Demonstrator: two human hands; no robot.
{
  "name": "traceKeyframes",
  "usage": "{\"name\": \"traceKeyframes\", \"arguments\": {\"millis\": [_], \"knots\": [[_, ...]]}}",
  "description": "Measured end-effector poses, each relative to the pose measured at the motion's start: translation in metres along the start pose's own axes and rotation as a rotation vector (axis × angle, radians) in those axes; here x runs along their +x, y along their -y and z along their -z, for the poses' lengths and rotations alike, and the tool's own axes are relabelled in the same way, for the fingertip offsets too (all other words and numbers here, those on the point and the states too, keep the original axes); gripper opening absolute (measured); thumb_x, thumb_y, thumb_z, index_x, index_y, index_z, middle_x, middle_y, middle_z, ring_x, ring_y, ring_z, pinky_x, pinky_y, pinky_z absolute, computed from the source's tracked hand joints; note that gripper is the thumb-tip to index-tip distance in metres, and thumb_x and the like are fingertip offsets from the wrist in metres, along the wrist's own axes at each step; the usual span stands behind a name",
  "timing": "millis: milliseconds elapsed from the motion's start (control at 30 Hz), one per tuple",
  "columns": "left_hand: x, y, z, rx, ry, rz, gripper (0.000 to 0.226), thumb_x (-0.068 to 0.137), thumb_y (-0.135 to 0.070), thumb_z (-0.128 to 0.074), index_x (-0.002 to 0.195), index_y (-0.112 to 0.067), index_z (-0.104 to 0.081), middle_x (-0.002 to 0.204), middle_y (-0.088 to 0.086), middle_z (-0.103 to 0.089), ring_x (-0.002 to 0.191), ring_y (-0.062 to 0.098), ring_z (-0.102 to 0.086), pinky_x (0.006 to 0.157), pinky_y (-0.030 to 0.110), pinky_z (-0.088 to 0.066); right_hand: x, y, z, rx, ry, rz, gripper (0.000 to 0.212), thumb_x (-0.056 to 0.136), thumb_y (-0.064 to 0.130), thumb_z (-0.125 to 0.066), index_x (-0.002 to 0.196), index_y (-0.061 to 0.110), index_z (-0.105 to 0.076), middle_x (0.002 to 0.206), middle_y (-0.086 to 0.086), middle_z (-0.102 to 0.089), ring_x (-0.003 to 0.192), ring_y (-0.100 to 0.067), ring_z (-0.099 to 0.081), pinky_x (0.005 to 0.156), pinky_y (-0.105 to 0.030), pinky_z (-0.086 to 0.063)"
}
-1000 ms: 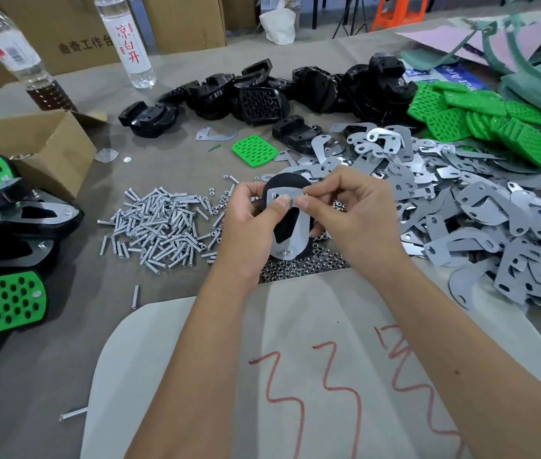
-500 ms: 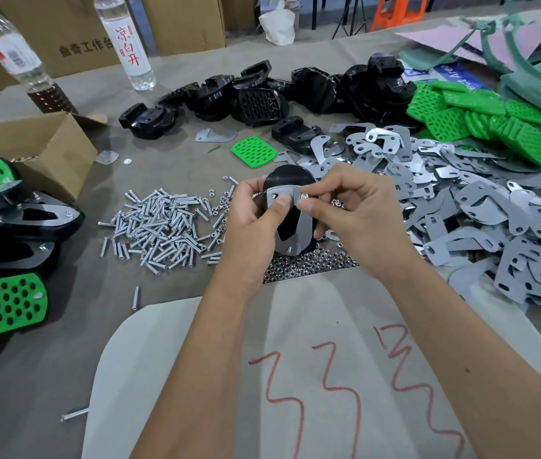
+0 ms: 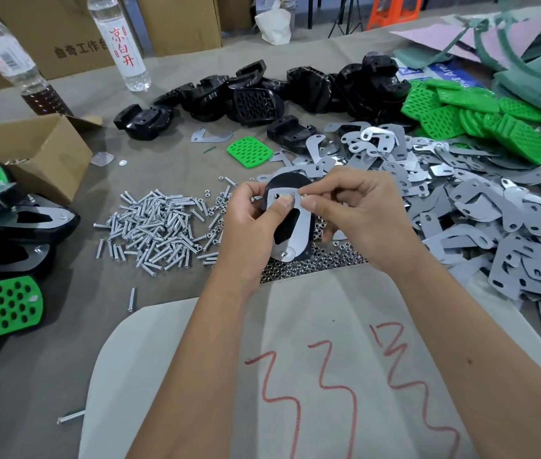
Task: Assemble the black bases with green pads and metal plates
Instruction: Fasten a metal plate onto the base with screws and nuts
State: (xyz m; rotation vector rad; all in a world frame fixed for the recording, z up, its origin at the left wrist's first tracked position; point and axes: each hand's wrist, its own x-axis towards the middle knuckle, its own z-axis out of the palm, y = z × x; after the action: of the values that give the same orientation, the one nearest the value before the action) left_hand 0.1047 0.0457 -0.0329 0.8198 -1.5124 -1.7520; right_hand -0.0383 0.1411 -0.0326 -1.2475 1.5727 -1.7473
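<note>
My left hand (image 3: 249,223) grips a black base (image 3: 287,185) with a metal plate (image 3: 302,226) laid on it, thumb pressing the plate's top. My right hand (image 3: 358,217) pinches a small nut at the plate's upper right hole. Both are held above the table's middle. Loose black bases (image 3: 255,101) lie at the back, green pads (image 3: 481,117) at the back right, and metal plates (image 3: 481,213) are heaped on the right.
A pile of screws (image 3: 159,226) lies left of my hands and nuts (image 3: 298,266) beneath them. Finished assemblies (image 3: 0,260) and a cardboard box (image 3: 30,150) sit at the left. Two bottles (image 3: 123,44) stand at the back. A single green pad (image 3: 249,152) lies mid-table.
Both hands with the base and plate have shifted slightly; my right fingers keep working the nut at the plate's upper hole.
</note>
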Motion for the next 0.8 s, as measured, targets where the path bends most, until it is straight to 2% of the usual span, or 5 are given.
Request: {"name": "traceKeyframes", "arguments": {"millis": [200,367,500,600,800], "knots": [[0.0,0.0,-0.002,-0.021,-0.028,-0.001,0.033,0.088,-0.017,-0.072,0.116,-0.004,-0.058,0.112,0.031,-0.069,0.089,0.032,-0.067,0.088,0.061,-0.055,-0.001,-0.002,-0.005,0.01,-0.066,0.041,0.01,0.083,0.01,-0.086,0.089,0.011,-0.079,0.073,-0.008,-0.06,0.058,-0.027,-0.059,0.047,-0.036,-0.057],[0.003,0.002,-0.002,-0.005,-0.054,-0.01,0.037,0.081,-0.025,-0.07,0.112,-0.008,-0.058,0.115,0.028,-0.069,0.094,0.029,-0.068,0.094,0.059,-0.054,-0.002,-0.005,-0.009,-0.008,-0.101,-0.024,0.014,0.081,0.013,-0.088,0.082,0.014,-0.075,0.07,-0.005,-0.062,0.052,-0.032,-0.06,0.037,-0.063,-0.048],[0.007,0.008,0.0,0.017,-0.052,-0.035,0.034,0.083,-0.026,-0.069,0.111,-0.011,-0.058,0.102,0.015,-0.073,0.087,0.021,-0.069,0.084,0.047,-0.057,-0.002,-0.006,-0.007,-0.026,-0.093,0.017,0.008,0.086,0.013,-0.084,0.093,0.014,-0.08,0.073,-0.001,-0.064,0.053,-0.029,-0.059,0.041,-0.055,-0.054],[0.009,0.011,0.0,0.003,-0.082,-0.047,0.028,0.087,-0.023,-0.069,0.11,-0.012,-0.058,0.096,0.006,-0.073,0.082,0.016,-0.07,0.075,0.036,-0.059,-0.002,-0.009,-0.009,-0.054,-0.112,0.002,0.006,0.092,0.019,-0.078,0.095,0.023,-0.081,0.079,-0.008,-0.066,0.052,-0.027,-0.059,0.036,-0.061,-0.049],[0.011,0.013,-0.002,0.037,-0.143,-0.047,0.029,0.08,-0.033,-0.068,0.104,-0.02,-0.058,0.095,0.004,-0.073,0.08,0.014,-0.071,0.072,0.033,-0.057,-0.002,-0.007,-0.011,-0.137,-0.146,0.043,0.01,0.096,0.022,-0.07,0.092,0.028,-0.077,0.075,0.004,-0.064,0.05,-0.018,-0.059,0.037,-0.052,-0.053]]}}
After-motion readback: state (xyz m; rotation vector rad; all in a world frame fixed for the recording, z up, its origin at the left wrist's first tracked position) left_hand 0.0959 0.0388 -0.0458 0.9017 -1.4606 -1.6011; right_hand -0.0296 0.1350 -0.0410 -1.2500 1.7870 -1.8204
